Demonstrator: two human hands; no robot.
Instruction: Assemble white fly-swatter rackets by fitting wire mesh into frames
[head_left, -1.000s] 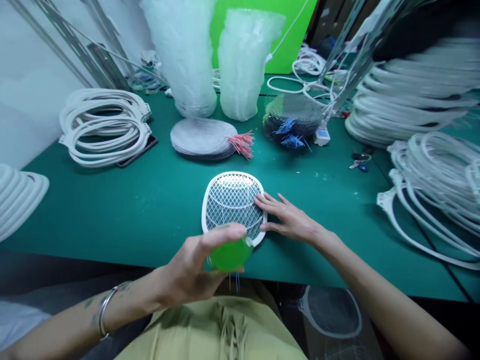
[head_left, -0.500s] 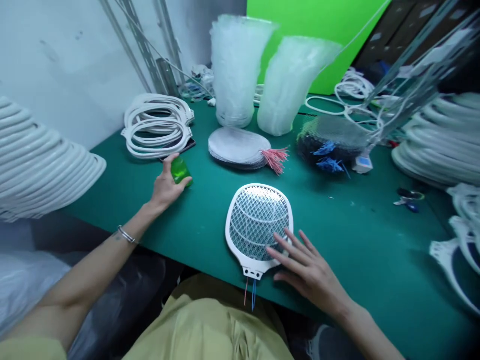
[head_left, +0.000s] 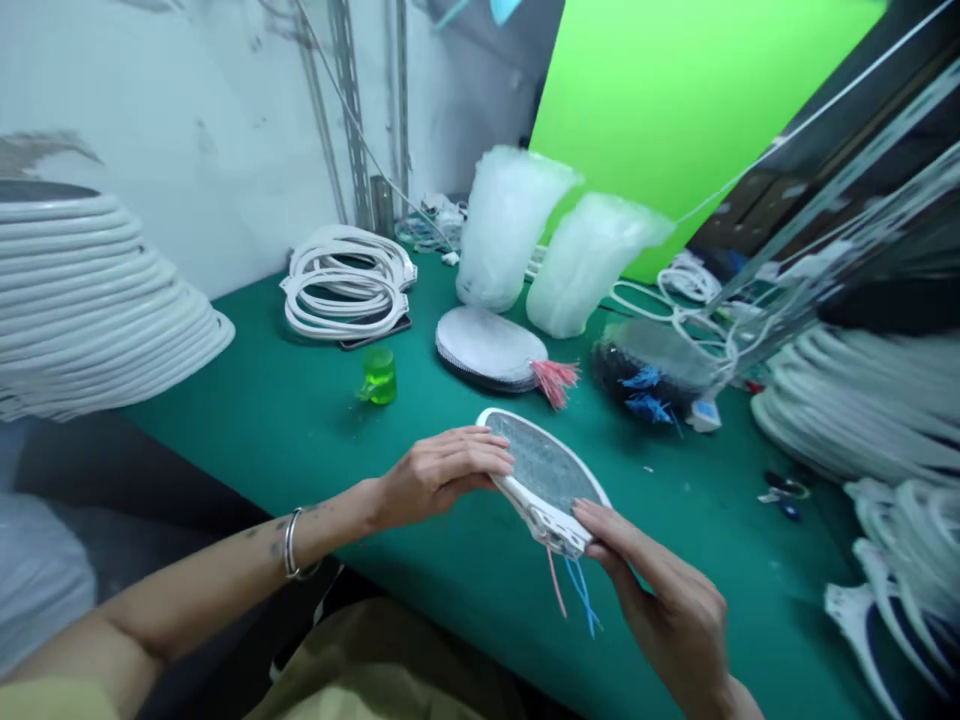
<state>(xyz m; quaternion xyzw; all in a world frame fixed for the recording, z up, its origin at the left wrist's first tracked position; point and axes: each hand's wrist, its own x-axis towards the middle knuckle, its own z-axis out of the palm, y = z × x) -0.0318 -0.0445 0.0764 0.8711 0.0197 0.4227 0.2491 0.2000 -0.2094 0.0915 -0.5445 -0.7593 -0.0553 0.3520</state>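
Observation:
A white-framed mosquito swatter head (head_left: 551,465) with grey mesh is tilted up between my two hands, just above the green table. My left hand (head_left: 450,468) grips its left rim, fingers lying over the edge. On the lower right rim, beside the neck, my right hand (head_left: 660,590) pinches the frame between thumb and fingers. Red and blue wires (head_left: 581,590) hang from the neck. To the left, a small green translucent container (head_left: 379,376) stands on the table, apart from both hands.
White oval frames (head_left: 345,285) lie at the back left. Mesh sheets with red wires (head_left: 491,348) and a dark mesh pile with blue wires (head_left: 637,370) sit behind the swatter head. Tall frame stacks (head_left: 105,290) flank the table (head_left: 285,420). Plastic-wrapped bundles (head_left: 499,230) stand behind.
My left hand has let go of the green container and moved right onto the swatter head. The swatter head, flat on the table before, is now lifted and tilted in both hands.

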